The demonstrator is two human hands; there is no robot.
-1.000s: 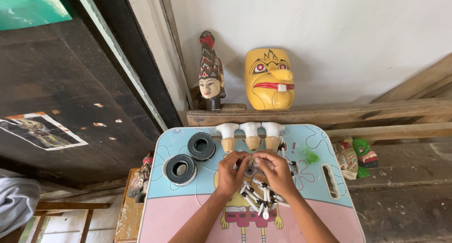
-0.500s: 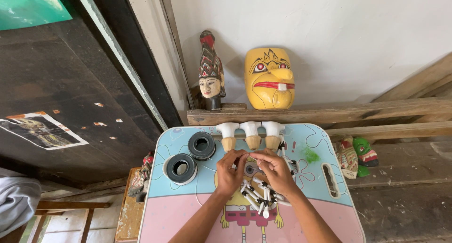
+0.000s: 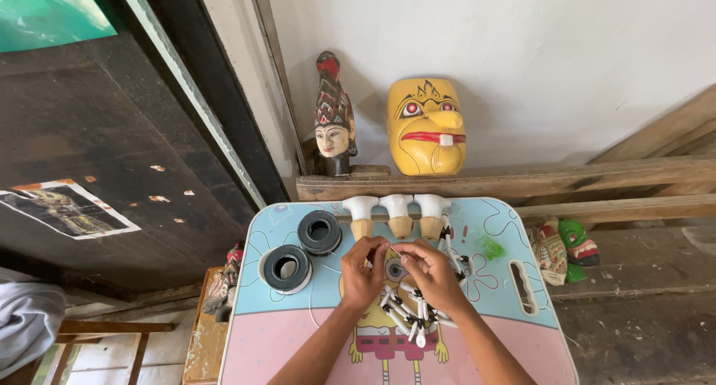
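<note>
My left hand [image 3: 361, 273] and my right hand [image 3: 428, 272] meet over the middle of a small pastel table [image 3: 283, 340] with a cartoon print. Their fingertips pinch something small between them, too small to identify. Under and just below the hands lies a heap of white tube beads with black ends [image 3: 409, 318]. A small dark ring [image 3: 394, 269] shows between the hands. Two rolls of black tape [image 3: 319, 231] [image 3: 286, 269] sit left of my left hand. Three white-capped wooden pieces [image 3: 396, 215] stand in a row at the table's far edge.
A yellow carved mask [image 3: 426, 128] and a carved head with a tall headdress [image 3: 333, 120] rest on a wooden ledge [image 3: 522, 180] against the white wall. Small painted masks [image 3: 563, 247] lie right of the table. A dark board [image 3: 89, 154] leans at left.
Both hands stay over the bead heap; the fingertips have shifted slightly and drawn closer together. Nothing else has moved.
</note>
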